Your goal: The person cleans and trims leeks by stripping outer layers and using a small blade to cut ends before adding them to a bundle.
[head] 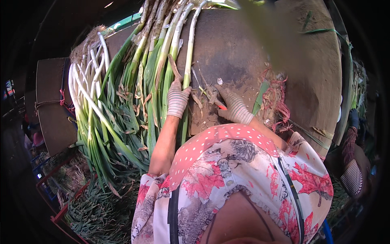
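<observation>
My left hand (178,96), in a striped knit glove, grips a long green onion (189,52) by its green part, with a dry brown leaf (174,66) rising beside the fingers. To its right, my right hand (234,105), gloved alike, holds a small knife with an orange-red handle (220,105); its thin blade points up and left. Dry leaf scraps lie around the knife. Several untrimmed green onions (141,55) with soiled roots lie left of my left hand. Farther left is a pile of stripped ones with white stalks (91,82).
Pink string (278,106) lies tangled right of my right hand on the brown work surface (228,39). A red-framed crate (59,213) and heaped green leaves (100,210) are below left. At the far right a person (355,158) works beside more onions. Something blurred hangs at the top.
</observation>
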### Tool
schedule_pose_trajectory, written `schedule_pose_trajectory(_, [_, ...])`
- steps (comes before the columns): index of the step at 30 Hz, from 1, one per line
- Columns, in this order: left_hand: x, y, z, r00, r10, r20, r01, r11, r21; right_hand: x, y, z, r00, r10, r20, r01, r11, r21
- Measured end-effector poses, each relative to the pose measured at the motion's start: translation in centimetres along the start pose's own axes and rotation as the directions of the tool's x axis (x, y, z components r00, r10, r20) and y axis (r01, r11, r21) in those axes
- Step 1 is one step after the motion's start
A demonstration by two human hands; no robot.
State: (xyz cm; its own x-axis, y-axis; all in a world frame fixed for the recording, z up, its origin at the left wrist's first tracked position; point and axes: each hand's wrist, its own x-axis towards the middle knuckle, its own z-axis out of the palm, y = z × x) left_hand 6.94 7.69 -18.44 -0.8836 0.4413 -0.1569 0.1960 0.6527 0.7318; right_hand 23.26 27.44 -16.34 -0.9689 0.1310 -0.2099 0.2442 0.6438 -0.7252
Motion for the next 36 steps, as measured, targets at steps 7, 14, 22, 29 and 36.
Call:
schedule_pose_trajectory(7, [-1.6,-0.8,1.8,0.964,0.176,-0.197,-0.172,0.984,0.035,-1.4,-0.7,0.3,0.952,0.111,0.285,-0.075,0.988,-0.135])
schedule_pose_trajectory(14, [-1.7,1.2,2.7,0.977,0.204,-0.06,-0.155,0.875,0.459,-1.1,-1.4,1.2,0.958,0.143,0.249,-0.085,0.969,-0.232])
schedule_pose_trajectory(22, [0.4,2.3,2.9,0.992,0.129,-0.014,-0.103,0.848,0.521,2.9,-0.9,1.1,0.982,0.12,0.144,-0.079,0.962,-0.263])
schedule_pose_trajectory(29, [0.2,4.4,2.7,0.996,0.088,-0.001,-0.072,0.824,0.562,18.0,1.9,-6.6,0.971,0.186,-0.151,-0.225,0.926,-0.303])
schedule_pose_trajectory(36, [1.9,7.1,2.7,0.996,-0.033,0.078,-0.014,0.847,0.532,22.4,5.0,-12.4,0.925,0.253,-0.283,-0.31,0.933,-0.18])
